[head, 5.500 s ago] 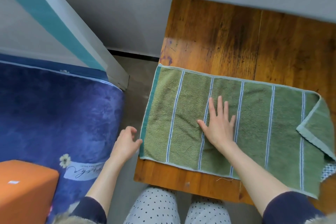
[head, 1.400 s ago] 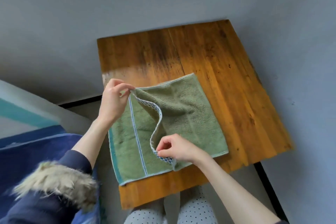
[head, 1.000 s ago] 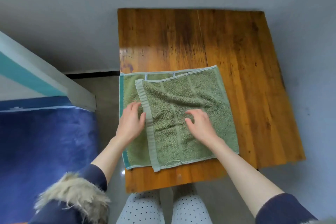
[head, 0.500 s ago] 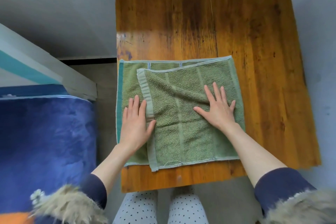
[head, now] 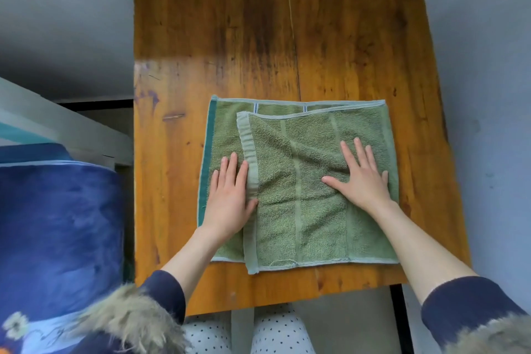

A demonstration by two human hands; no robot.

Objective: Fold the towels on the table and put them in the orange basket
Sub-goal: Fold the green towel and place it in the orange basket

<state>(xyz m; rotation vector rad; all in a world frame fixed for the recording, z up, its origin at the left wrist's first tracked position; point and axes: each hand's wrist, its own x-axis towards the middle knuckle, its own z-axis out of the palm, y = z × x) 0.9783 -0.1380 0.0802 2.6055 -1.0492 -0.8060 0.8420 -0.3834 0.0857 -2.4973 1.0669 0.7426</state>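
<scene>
A green striped towel (head: 298,181) lies folded in half on the wooden table (head: 258,46), its upper layer set a little to the right of the lower one. My left hand (head: 230,198) rests flat on the towel's left part, fingers together, beside the edge of the upper layer. My right hand (head: 362,178) presses flat on the upper layer at the right, fingers spread. Neither hand grips anything. The orange basket shows only as a sliver at the bottom left corner (head: 5,349).
A blue blanket (head: 57,224) with a flower print lies left of the table. A white and teal frame (head: 43,123) runs behind it. Grey wall surrounds the table at the back and right. My knees in dotted trousers (head: 258,333) are under the near edge.
Both hands went from holding the towel's edge up in the air to lying flat on the folded towel. The towel now sits further right on the table.
</scene>
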